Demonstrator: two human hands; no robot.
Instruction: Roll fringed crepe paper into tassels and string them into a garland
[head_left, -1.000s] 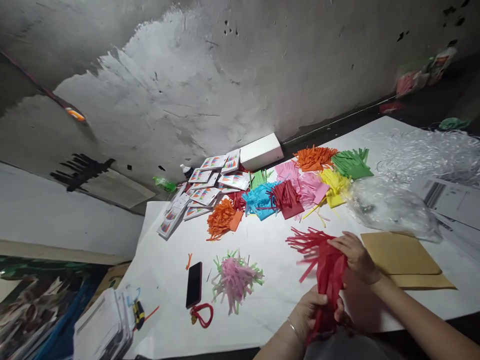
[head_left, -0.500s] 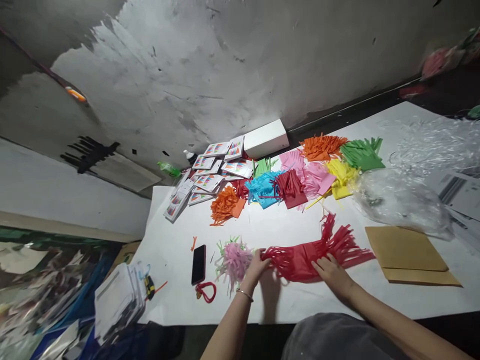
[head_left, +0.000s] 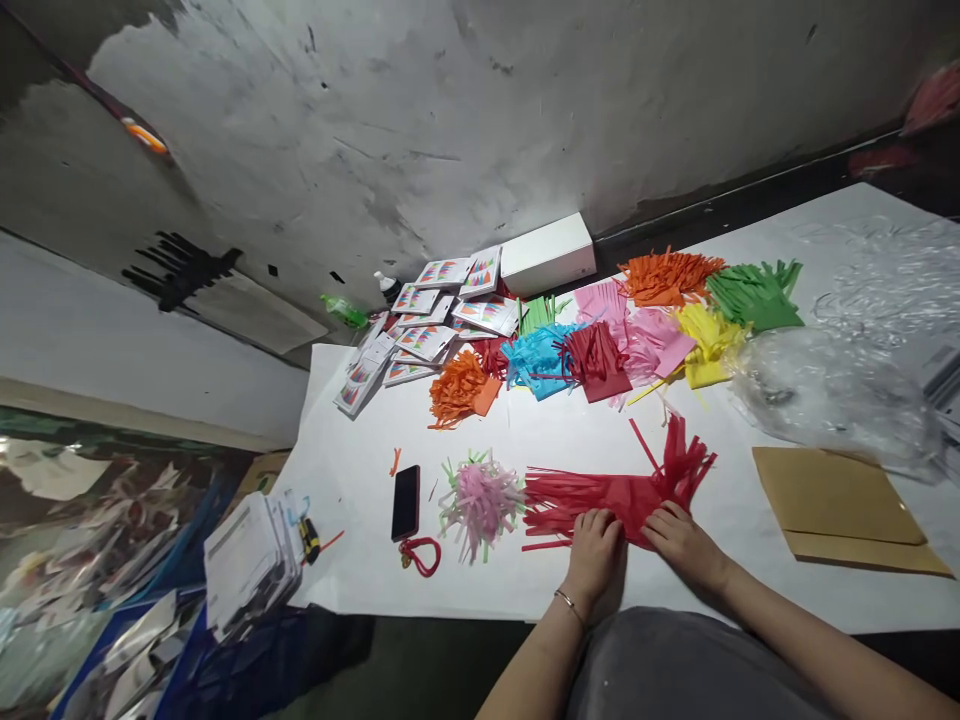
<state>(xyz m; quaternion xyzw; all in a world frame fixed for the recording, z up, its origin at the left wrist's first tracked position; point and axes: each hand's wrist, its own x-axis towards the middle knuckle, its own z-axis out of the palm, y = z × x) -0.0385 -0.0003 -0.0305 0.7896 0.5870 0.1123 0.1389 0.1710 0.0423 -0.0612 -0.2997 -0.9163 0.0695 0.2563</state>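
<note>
A red fringed tissue paper sheet [head_left: 626, 500] lies on the white-covered table in front of me, its cut strips fanned out to the left and bunched up at the right. My left hand [head_left: 596, 548] is at its near edge, fingers bent together over the middle band; the thumb is hidden. Just to the right, my right hand [head_left: 686, 545] has its curled fingers on the same band, beside the bunched strips. Left of the sheet sits a pink and green tissue tassel [head_left: 482, 497], which neither hand touches.
Behind are colourful fringed bundles [head_left: 544, 360], printed packs [head_left: 427, 340] and a white box [head_left: 549, 255]. A phone [head_left: 406, 503] and red cord loop [head_left: 424, 557] lie left. At right are a brown envelope [head_left: 836, 505] and clear plastic bags [head_left: 832, 395]. White packs [head_left: 251, 560] stand at the left edge.
My left hand has moved right from the sheet's left fringe to its middle, close to my right hand. The left strips, gathered before, now lie spread out straighter.
</note>
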